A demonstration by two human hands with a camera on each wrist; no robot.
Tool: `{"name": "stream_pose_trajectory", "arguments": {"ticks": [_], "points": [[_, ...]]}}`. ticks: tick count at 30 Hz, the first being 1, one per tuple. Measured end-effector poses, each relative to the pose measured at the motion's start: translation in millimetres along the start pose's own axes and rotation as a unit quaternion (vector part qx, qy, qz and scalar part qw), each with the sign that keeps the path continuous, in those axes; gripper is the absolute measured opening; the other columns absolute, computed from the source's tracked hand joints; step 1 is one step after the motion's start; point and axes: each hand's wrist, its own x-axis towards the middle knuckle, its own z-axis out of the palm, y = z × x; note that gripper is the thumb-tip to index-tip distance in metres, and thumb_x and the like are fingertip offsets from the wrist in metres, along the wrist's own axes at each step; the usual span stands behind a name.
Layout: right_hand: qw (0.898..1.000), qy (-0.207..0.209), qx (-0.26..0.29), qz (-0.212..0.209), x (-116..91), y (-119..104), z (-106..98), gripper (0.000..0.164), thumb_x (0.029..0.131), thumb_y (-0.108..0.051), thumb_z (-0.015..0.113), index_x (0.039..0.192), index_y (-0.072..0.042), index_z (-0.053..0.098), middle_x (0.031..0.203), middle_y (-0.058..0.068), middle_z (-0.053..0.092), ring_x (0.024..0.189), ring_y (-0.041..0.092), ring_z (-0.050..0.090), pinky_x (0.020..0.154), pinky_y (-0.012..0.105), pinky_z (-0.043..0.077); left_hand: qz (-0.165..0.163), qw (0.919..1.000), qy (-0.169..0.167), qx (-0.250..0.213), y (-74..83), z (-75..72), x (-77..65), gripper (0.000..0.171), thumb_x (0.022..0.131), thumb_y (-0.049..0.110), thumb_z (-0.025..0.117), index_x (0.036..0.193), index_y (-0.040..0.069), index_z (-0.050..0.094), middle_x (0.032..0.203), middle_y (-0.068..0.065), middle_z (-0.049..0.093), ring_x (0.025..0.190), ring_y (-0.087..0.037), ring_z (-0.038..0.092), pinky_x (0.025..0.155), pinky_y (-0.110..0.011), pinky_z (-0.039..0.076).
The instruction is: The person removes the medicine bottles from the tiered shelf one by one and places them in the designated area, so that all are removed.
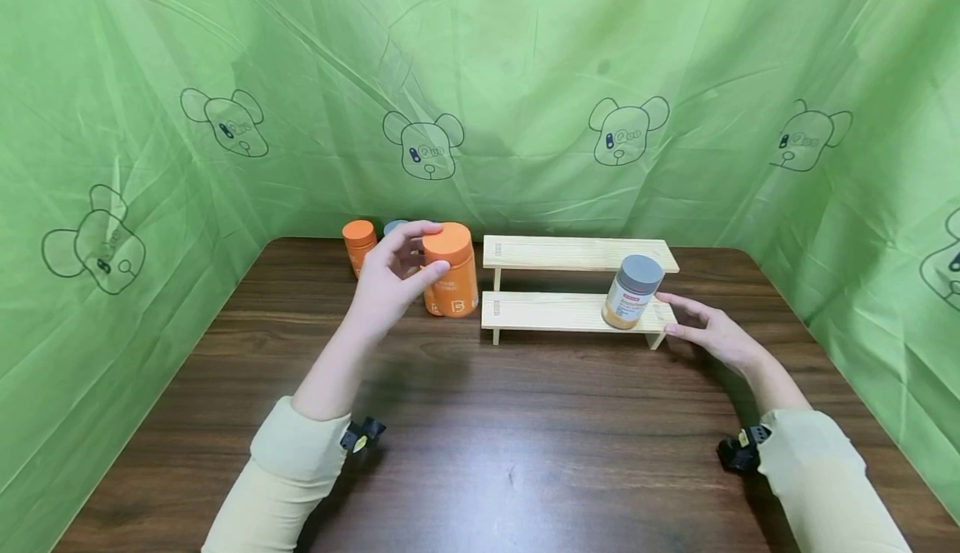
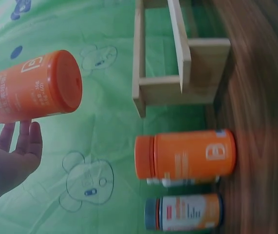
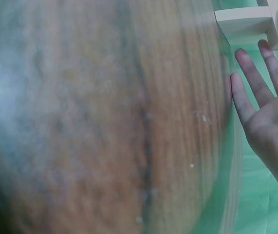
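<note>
My left hand (image 1: 384, 286) grips an orange bottle (image 1: 459, 280) round its orange lid, and the left wrist view has this bottle raised above the table. A second orange bottle (image 2: 192, 155) stands below it, mostly covered by the held one in the head view. On the lower step of a two-tier wooden rack (image 1: 540, 311) stands a jar (image 1: 632, 295) with a grey lid and a white label, toward the right end. My right hand (image 1: 716, 336) is at that end of the rack, its fingers extended; whether they press on the wood is unclear.
A smaller orange-lidded bottle (image 1: 359, 235) stands at the back left. Beside it is a grey-lidded jar (image 2: 190, 212), partly hidden behind my left hand in the head view. Green cloth (image 1: 525, 78) surrounds the back and sides of the dark wooden table (image 1: 510, 453).
</note>
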Motion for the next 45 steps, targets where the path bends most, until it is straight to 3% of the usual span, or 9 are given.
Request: {"name": "stream_pose_trajectory", "arguments": {"ticks": [8, 15, 23, 30, 36, 39, 45], "points": [[1.0, 0.003, 0.008, 0.001, -0.9, -1.3, 0.2, 0.06, 0.092, -0.02, 0.063, 0.146, -0.017, 0.037, 0.15, 0.015, 0.033, 0.136, 0.024, 0.025, 0.107, 0.057, 0.021, -0.002, 0.9995, 0.017, 0.027, -7.1, -23.5, -3.3, 0.043, 0.082, 0.009, 0.073, 0.122, 0.01, 0.058, 0.108, -0.002, 0.066, 0.093, -0.019, 0.063, 0.083, -0.029, 0.051], [1.0, 0.003, 0.01, -0.002, 0.0, 0.5, -0.1, 0.061, 0.091, -0.019, 0.063, 0.146, -0.015, 0.036, 0.15, 0.016, 0.033, 0.136, 0.03, 0.023, 0.106, 0.062, 0.018, -0.014, 0.9977, 0.032, 0.058, 3.9, -33.9, -11.4, 0.043, 0.082, 0.001, 0.07, 0.122, -0.002, 0.055, 0.102, 0.004, 0.065, 0.085, -0.015, 0.062, 0.077, -0.025, 0.051], [1.0, 0.006, 0.01, 0.001, -0.6, -0.4, 1.4, 0.06, 0.091, -0.021, 0.063, 0.146, -0.017, 0.037, 0.149, 0.015, 0.034, 0.134, 0.016, 0.027, 0.106, 0.061, 0.019, -0.034, 0.9921, 0.052, 0.109, -15.0, -51.3, -14.9, 0.041, 0.082, 0.004, 0.071, 0.12, 0.001, 0.058, 0.108, -0.001, 0.063, 0.092, -0.013, 0.061, 0.079, -0.022, 0.051], [1.0, 0.004, 0.012, 0.001, -0.3, -0.6, 0.7, 0.061, 0.091, -0.019, 0.063, 0.146, -0.015, 0.036, 0.15, 0.017, 0.032, 0.137, 0.035, 0.022, 0.106, 0.063, 0.017, -0.042, 0.9897, 0.059, 0.123, -35.4, -60.6, -14.6, 0.04, 0.082, 0.003, 0.071, 0.119, -0.001, 0.057, 0.112, -0.016, 0.062, 0.089, -0.006, 0.059, 0.076, -0.019, 0.05], [1.0, 0.003, 0.02, 0.002, -0.9, -1.1, 0.7, 0.061, 0.091, -0.019, 0.063, 0.146, -0.015, 0.036, 0.15, 0.016, 0.032, 0.137, 0.031, 0.022, 0.107, 0.062, 0.017, -0.055, 0.9861, 0.055, 0.147, -53.7, -66.5, -12.6, 0.04, 0.083, 0.005, 0.071, 0.12, -0.002, 0.057, 0.113, -0.019, 0.061, 0.096, -0.022, 0.059, 0.074, -0.014, 0.048], [1.0, 0.001, 0.024, 0.003, -1.0, -1.1, 0.8, 0.061, 0.092, -0.019, 0.063, 0.146, -0.015, 0.036, 0.15, 0.016, 0.033, 0.136, 0.029, 0.024, 0.106, 0.061, 0.018, -0.065, 0.9825, 0.052, 0.167, -61.7, -68.7, -11.4, 0.04, 0.083, 0.006, 0.071, 0.12, -0.001, 0.056, 0.113, -0.018, 0.061, 0.098, -0.029, 0.057, 0.076, -0.018, 0.049], [1.0, 0.001, 0.026, 0.006, 0.0, 1.8, 0.3, 0.061, 0.091, -0.02, 0.063, 0.146, -0.014, 0.036, 0.15, 0.016, 0.032, 0.137, 0.035, 0.021, 0.106, 0.063, 0.017, -0.087, 0.9792, 0.045, 0.178, -82.7, -72.2, -6.0, 0.04, 0.084, 0.007, 0.071, 0.12, -0.001, 0.055, 0.117, -0.02, 0.06, 0.105, -0.032, 0.056, 0.089, -0.049, 0.047]]}}
